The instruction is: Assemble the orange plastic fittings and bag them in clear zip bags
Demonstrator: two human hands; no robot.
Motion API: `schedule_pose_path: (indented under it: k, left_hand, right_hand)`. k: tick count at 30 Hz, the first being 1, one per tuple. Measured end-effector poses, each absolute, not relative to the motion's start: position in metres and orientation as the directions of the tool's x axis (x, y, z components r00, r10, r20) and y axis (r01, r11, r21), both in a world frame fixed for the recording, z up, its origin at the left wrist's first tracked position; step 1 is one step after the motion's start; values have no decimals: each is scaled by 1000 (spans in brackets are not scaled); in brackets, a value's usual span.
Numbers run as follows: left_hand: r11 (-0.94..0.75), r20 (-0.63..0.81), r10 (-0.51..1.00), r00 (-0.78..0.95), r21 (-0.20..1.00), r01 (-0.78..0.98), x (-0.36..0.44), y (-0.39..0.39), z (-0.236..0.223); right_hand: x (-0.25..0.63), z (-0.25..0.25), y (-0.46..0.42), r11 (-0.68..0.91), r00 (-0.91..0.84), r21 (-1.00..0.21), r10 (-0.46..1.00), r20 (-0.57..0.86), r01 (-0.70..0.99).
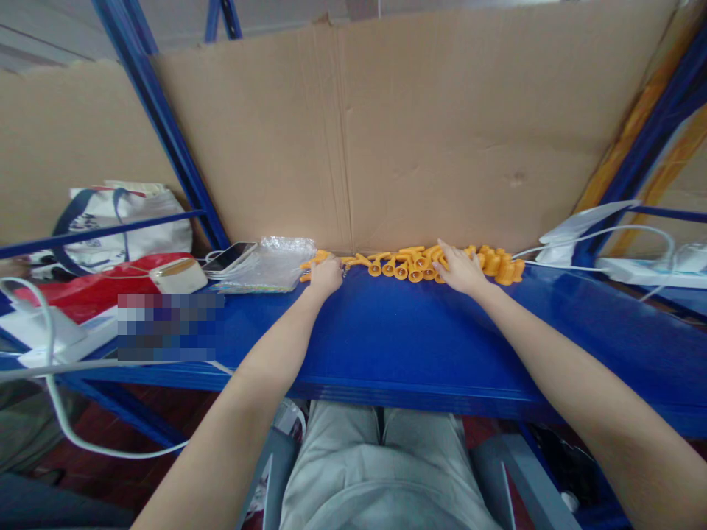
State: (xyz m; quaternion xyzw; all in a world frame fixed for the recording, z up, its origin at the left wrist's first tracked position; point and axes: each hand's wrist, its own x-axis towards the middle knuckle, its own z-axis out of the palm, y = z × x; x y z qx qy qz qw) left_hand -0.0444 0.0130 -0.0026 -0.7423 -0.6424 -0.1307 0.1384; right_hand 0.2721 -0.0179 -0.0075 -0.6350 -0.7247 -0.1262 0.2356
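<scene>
A row of yellow funnel-like pieces [414,271] with round cup ends lies along the back of the blue table, against the cardboard. My left hand [327,274] is at the row's left end, its fingers curled down around some yellow pieces [320,255]; small metal links show beside it, and the fingertips are hidden. Farther right, my right hand [462,271] rests over the row with its fingers apart, touching pieces without gripping them. More yellow pieces [500,263] stand bunched just right of that hand.
Clear plastic bags [270,265] and a phone [235,256] lie left of my left hand. Beyond are a white device [177,275], red plastic [104,283], a power strip [82,335] and a cloth bag [132,221]. Tall cardboard [442,132] backs the blue table [398,331]; cables [52,397] hang left.
</scene>
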Motion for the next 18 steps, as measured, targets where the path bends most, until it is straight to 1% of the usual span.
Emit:
schedule_pose_path:
  k: [5,13,18]
  left_hand:
    - [-126,346,930,126,-22,992,-42,11,0]
    - [-168,362,920,149,22,986,-40,9,-2]
    - [-166,447,888,108,94,982,-38,9,-1]
  right_hand:
    - [272,-6,-22,105,-50,-96,887,458,990]
    - [267,-7,-24,105,-71,-56,901,427,993]
    - [268,-8,-23,118,-91,-38,901,423,992]
